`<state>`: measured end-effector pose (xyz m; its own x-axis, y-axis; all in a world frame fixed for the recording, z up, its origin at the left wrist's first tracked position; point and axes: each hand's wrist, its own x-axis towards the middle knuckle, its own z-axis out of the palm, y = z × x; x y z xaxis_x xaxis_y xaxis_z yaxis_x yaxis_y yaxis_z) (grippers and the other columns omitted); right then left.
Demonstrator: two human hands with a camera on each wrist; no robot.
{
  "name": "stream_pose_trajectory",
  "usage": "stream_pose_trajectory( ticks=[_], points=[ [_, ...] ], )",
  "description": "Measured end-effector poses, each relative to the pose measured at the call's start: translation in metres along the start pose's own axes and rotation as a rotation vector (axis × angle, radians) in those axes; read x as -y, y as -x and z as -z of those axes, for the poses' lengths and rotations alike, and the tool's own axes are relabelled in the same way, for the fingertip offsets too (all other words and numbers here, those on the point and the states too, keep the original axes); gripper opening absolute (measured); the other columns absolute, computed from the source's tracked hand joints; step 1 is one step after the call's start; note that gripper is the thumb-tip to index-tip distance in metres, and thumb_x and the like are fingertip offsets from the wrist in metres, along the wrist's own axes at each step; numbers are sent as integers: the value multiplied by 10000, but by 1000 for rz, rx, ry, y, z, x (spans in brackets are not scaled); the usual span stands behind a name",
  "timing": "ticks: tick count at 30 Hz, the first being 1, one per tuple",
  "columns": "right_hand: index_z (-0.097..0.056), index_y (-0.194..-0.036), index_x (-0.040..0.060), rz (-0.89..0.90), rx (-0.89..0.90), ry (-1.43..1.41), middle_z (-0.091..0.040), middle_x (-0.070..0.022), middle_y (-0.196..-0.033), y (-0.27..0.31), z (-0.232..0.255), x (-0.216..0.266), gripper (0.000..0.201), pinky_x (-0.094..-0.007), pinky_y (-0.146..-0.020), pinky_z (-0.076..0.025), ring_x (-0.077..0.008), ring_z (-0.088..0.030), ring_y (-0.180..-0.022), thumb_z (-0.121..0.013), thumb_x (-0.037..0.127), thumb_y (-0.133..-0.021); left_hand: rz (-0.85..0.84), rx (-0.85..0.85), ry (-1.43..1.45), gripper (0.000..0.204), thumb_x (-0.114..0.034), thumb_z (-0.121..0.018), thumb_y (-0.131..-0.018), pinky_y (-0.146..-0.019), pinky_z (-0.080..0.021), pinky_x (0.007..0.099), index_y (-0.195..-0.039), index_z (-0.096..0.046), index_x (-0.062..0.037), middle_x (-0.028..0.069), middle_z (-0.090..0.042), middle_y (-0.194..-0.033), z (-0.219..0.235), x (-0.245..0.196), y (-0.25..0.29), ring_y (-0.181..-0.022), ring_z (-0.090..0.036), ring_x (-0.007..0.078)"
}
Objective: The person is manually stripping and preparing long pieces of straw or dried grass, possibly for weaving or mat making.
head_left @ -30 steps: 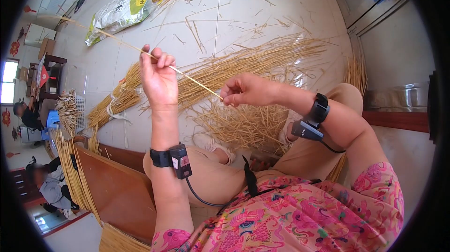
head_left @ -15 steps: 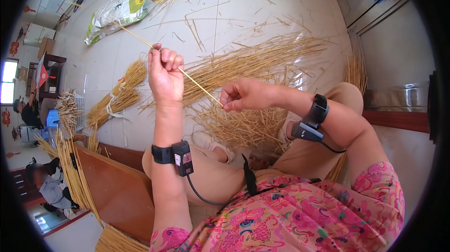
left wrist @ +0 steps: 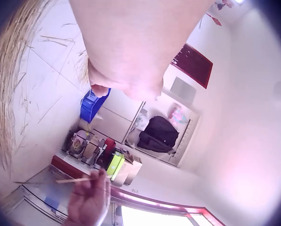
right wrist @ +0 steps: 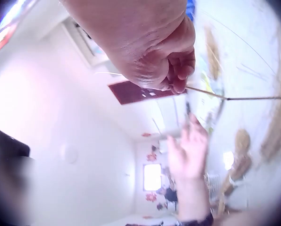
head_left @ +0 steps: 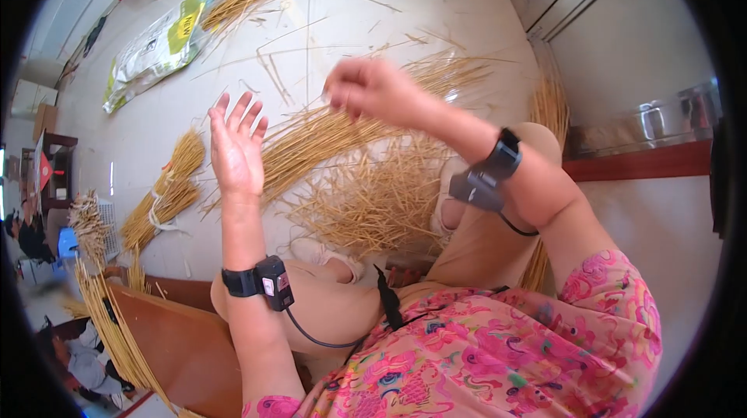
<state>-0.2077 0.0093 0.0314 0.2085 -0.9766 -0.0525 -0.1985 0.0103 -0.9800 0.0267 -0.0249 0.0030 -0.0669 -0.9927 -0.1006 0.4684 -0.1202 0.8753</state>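
My right hand is raised over the loose straw, its fingers curled. In the right wrist view its fingertips pinch a thin straw stalk, which runs out to the right with a dark joint partway along. A short end of stalk also shows at that hand's fingers in the left wrist view. My left hand stands palm up, fingers spread and holding nothing, to the left of the right hand and apart from it. Under both hands lie long straw stalks on the floor, with a heap of short straw pieces nearer my feet.
A tied straw bundle lies at the left. A printed bag with more straw sits farther back. Beside my left leg stands a brown board with stalks along it. Another person sits at the far lower left; straw leans by the right-hand wall.
Earlier both hands held one stalk between them. The left hand has let go and its fingers have spread. The right hand has moved up and keeps a stalk. The head view has shifted.
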Motion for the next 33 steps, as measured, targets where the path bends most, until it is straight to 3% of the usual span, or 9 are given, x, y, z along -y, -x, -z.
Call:
stream_pose_trajectory(
  ticks=[5, 10, 13, 16, 21, 22, 26, 31, 33],
  points=[
    [-614, -970, -21, 277, -631, 453, -648, -61, -743, 31, 155, 29, 179, -236, -530, -460, -87, -546, -559, -544, 126, -895, 44, -73, -138, 481, -355, -477, -941, -757, -444, 315, -1283, -369, -35, 162, -501, -1214, 22, 12, -7, -954, -538, 217],
    [-574, -891, -4, -179, -844, 771, -618, -134, -737, 152, 250, -25, 160, -321, -599, -478, -225, -587, -642, -550, 153, -870, 86, -168, -166, 481, -305, -535, -912, -738, -441, 306, -1275, -376, -33, 156, -500, -1200, 30, 20, -14, -937, -543, 223],
    [-531, -904, 5, -401, -838, 1047, -587, -269, -861, 259, 241, -81, 112, -506, -692, -444, -466, -544, -841, -504, 90, -836, 113, -178, -176, 497, -284, -545, -904, -742, -438, 298, -1295, -368, -33, 155, -483, -1218, 32, 24, -14, -941, -543, 221],
    [-503, -905, 2, -678, -813, 1116, -566, -286, -856, 382, 220, -171, 110, -505, -689, -430, -464, -538, -861, -496, 97, -848, 144, -187, -207, 513, -266, -541, -902, -746, -435, 292, -1319, -353, -32, 156, -459, -1247, 31, 25, -11, -943, -543, 215],
    [-606, -871, -3, -1165, -412, 1115, -617, -244, -869, 601, 141, -287, 168, -475, -752, -470, -413, -591, -848, -553, 126, -776, 168, -189, -234, 532, -246, -543, -897, -747, -435, 282, -1338, -334, -35, 160, -441, -1263, 32, 28, -11, -943, -543, 207],
    [-679, -854, 46, -1341, 65, 1225, -639, -207, -897, 614, 123, -282, 212, -435, -753, -492, -365, -619, -857, -601, 211, -746, 168, -193, -240, 532, -243, -543, -897, -747, -435, 282, -1338, -332, -35, 159, -440, -1261, 32, 27, -10, -942, -543, 207],
    [-727, -848, 121, -1354, 743, 1160, -683, -119, -867, 707, 63, -319, 310, -391, -730, -515, -305, -655, -849, -651, 367, -677, 181, -196, -245, 529, -228, -545, -896, -736, -438, 281, -1334, -327, -27, 150, -444, -1232, 31, 28, -9, -927, -542, 204],
    [-712, -820, 57, -1167, 740, 897, -681, -152, -859, 675, 26, -235, 299, -406, -723, -511, -315, -659, -836, -634, 323, -708, 192, -216, -259, 532, -200, -556, -888, -723, -441, 279, -1331, -324, -20, 143, -450, -1202, 28, 28, -7, -911, -540, 202],
    [-709, -820, 46, -1291, 660, 816, -678, -162, -874, 701, 19, -249, 308, -408, -722, -509, -311, -658, -848, -623, 322, -715, 194, -214, -253, 535, -192, -559, -884, -724, -441, 280, -1332, -321, -21, 142, -453, -1197, 27, 26, -5, -910, -540, 201]
  ],
)
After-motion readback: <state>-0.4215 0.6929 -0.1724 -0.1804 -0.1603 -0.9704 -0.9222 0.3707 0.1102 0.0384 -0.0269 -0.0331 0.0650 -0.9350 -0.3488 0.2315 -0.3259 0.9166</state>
